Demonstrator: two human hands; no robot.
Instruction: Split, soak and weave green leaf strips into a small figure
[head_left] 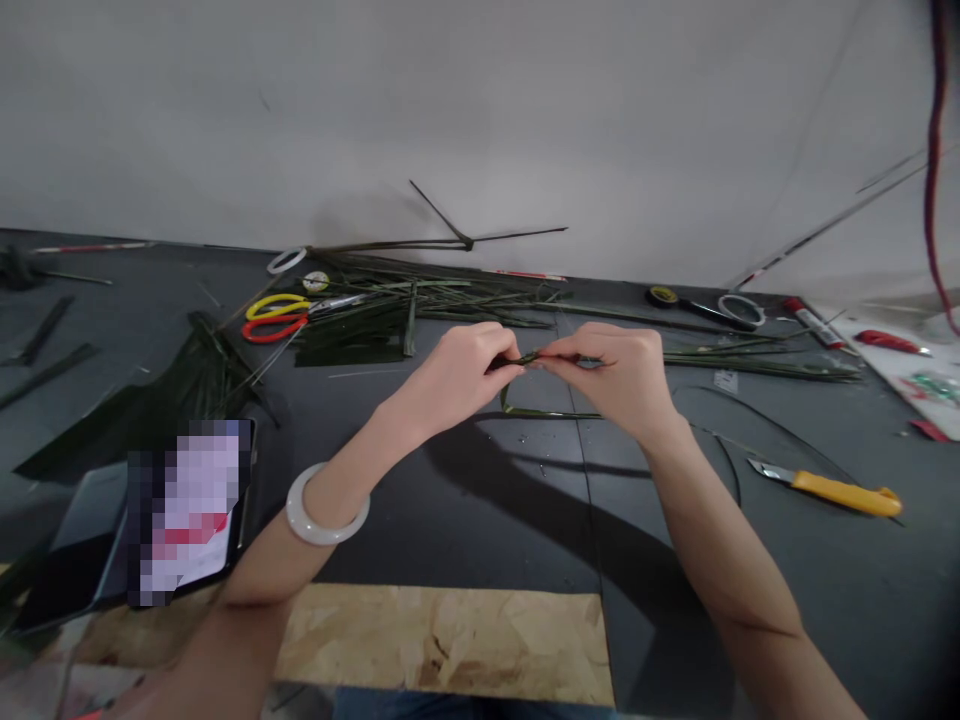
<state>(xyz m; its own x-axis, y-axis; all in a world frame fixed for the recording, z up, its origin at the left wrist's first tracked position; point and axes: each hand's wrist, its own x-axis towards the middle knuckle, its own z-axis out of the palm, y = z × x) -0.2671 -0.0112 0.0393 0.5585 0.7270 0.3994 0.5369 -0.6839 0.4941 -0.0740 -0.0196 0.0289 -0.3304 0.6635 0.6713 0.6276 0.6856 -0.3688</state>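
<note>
Dark green leaf strips (352, 337) run along the far edge of the dark grey table (465, 520). The scissors (277, 318) have one yellow loop and one red (a bright pair), the knife handle (847, 492) is orange-yellow, and the bangle (298, 508) is plain white. The wall (480, 120) is grey.

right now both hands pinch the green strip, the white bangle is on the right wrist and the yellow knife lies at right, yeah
Not quite: the head view shows the white bangle on the left wrist. The left hand and right hand do pinch the green strip, and the yellow knife lies at right.
</note>
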